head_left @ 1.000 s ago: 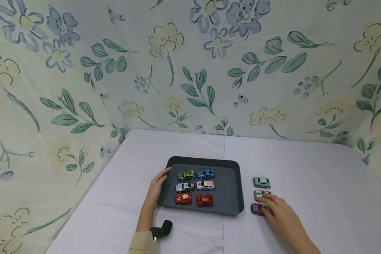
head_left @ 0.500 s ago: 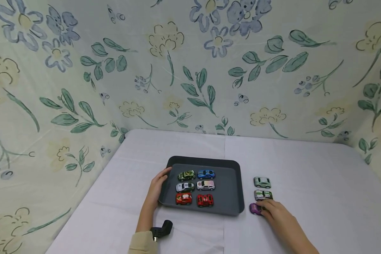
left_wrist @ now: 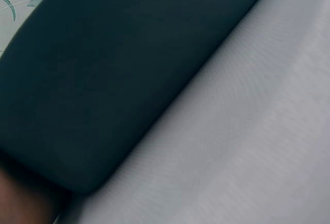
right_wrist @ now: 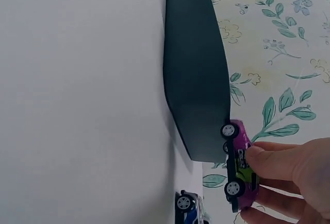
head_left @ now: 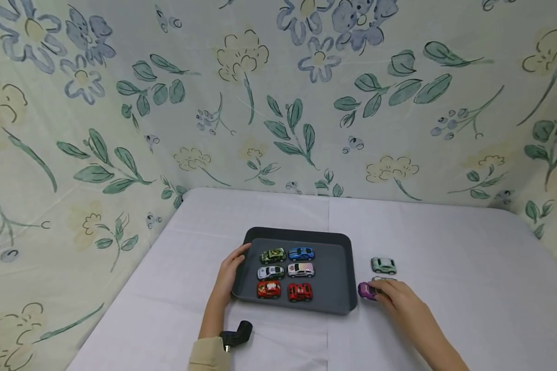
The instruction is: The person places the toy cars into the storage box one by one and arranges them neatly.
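Note:
In the head view, my left hand [head_left: 225, 278] grips the left side of a dark grey tray [head_left: 336, 278], its fingertips at the rim. The left wrist view shows the tray's outer wall [left_wrist: 113, 79] close up, with a blurred bit of the hand at the lower left. My right hand [head_left: 404, 304] pinches a purple toy car [head_left: 366, 291] just outside the tray's right edge. The right wrist view shows this purple and green toy car [right_wrist: 242, 164] between thumb and fingers, off the table. Beneath that hand, a white toy car [head_left: 383, 279] is mostly hidden.
Several toy cars stand in two columns in the tray, among them a camouflage one [head_left: 273, 255], a blue one [head_left: 301, 253] and a red one [head_left: 300, 292]. A pale green car [head_left: 383, 265] stands on the white tablecloth [head_left: 469, 268] right of the tray.
My right hand has taken hold of the purple car, lifted it and moved it up and left toward the tray's edge. The left hand and tray stay put.

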The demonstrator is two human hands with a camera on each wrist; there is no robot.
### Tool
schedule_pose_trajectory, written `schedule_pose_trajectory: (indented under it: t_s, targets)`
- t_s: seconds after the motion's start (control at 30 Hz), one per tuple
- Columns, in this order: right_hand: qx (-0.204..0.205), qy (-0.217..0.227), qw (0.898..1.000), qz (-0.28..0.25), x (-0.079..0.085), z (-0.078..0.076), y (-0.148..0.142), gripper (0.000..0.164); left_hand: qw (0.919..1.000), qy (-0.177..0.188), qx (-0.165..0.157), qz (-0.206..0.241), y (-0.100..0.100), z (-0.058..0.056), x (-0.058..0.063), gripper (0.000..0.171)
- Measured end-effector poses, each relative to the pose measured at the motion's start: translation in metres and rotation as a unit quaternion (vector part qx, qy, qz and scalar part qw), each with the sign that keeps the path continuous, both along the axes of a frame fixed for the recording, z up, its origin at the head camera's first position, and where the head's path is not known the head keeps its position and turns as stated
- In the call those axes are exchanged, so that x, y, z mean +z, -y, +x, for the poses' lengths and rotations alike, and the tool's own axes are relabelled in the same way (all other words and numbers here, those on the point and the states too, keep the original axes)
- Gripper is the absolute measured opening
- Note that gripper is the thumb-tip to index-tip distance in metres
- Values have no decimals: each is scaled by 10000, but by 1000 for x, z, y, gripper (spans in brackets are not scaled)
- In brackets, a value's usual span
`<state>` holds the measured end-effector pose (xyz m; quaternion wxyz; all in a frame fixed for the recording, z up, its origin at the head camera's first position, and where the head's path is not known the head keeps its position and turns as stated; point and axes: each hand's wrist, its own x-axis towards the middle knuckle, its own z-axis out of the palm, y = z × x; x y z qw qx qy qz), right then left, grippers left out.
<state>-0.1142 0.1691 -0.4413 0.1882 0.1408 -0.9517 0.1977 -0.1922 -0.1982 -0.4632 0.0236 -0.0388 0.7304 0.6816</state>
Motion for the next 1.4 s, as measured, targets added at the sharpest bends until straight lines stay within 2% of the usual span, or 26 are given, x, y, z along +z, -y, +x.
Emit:
schedule_pose_trajectory:
  t_s: [0.13,0.27,0.37,0.43,0.53,0.73,0.8,1.0,1.07,1.3,1.4]
  targets:
    - [79,-399,9991,119,6,-6,6,25,10000,-53,34,22,3,-5,-11,37]
    - [85,-529,9985,144,11,-9,6,25,9999,-121,96,-58,6,-12,-25,36]
    - [136,-736,9972,95,14,-10,7,27,9999,-111,91,-54,6,-12,-26,36]
    - [207,-902,9957,74,16,-12,10,28,9999,-76,79,-21,6,-12,-25,36]
    - [311,-871,9957,8,19,-15,17,28,10000,-37,47,43,5,-9,-18,36]
    - [401,-245,9989,36,21,-21,40,22,10000,-27,-16,34,1,0,-2,38]
    - [444,-114,9989,81,19,-24,47,21,10000,-43,-14,31,0,0,-2,38]
    - [587,16,9981,193,11,-27,64,21,10000,-12,21,53,5,-8,-17,36]
    - [600,25,9980,201,7,-27,66,20,10000,-4,22,67,5,-9,-19,36]
    - [711,145,9967,358,-4,-28,68,17,10000,-22,22,-27,0,-1,-1,38]
    - [794,50,9958,461,-7,-29,68,17,10000,6,18,-52,-1,1,2,38]
